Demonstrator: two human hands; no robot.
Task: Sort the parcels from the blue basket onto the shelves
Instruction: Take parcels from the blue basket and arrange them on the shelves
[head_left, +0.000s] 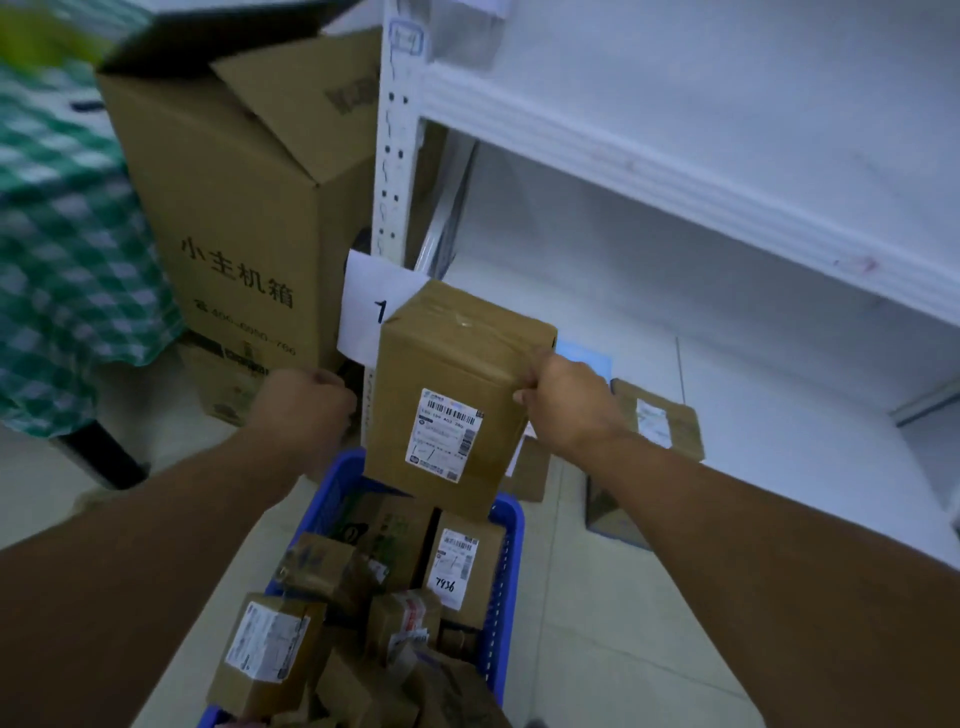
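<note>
A brown cardboard parcel (457, 384) with a white shipping label hangs above the far end of the blue basket (511, 566). My right hand (563, 400) grips its right edge. My left hand (306, 402) is beside the parcel's left side with fingers curled, apart from it and holding nothing that I can see. The basket holds several smaller brown parcels, one marked 7436 (457, 564). The white shelf unit (675, 171) stands ahead and to the right, with a flat parcel (660, 418) lying on its lowest shelf.
A tall open cardboard box (244, 208) stands left of the shelf post. A white paper sign (371, 306) hangs on the post. A green checked cloth (67, 270) covers a table at the left. Another box (608, 512) lies on the floor under the shelf.
</note>
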